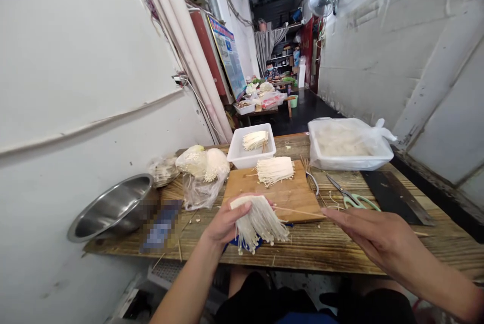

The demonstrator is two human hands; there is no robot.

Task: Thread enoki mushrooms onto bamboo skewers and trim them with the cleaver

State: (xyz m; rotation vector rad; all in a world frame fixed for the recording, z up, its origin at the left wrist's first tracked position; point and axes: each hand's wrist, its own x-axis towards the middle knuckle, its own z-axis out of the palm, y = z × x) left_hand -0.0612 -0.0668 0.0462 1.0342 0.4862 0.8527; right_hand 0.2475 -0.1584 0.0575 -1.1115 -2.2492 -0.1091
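Observation:
My left hand [227, 220] is closed on a flat bunch of enoki mushrooms [260, 220], its caps hanging toward the table's front edge. Between the fingertips of my right hand [374, 230] is a thin wooden skewer [298, 210], pointing left at the bunch. Whether its tip has entered the mushrooms I cannot tell. Both hands are over the near edge of a wooden cutting board [242, 182]. A second enoki bunch [276, 170] lies at the board's far side. Behind it, a white plastic tub [234, 155] holds more enoki [255, 140].
Left of the board are a bagged enoki heap [206, 162] and a steel bowl [109, 208]. To its right lie loose skewers [306, 164], green-handled scissors [353, 198] and a dark cleaver [393, 195]. A bag-wrapped white tub [350, 145] stands behind them. A person [271, 70] sits farther back.

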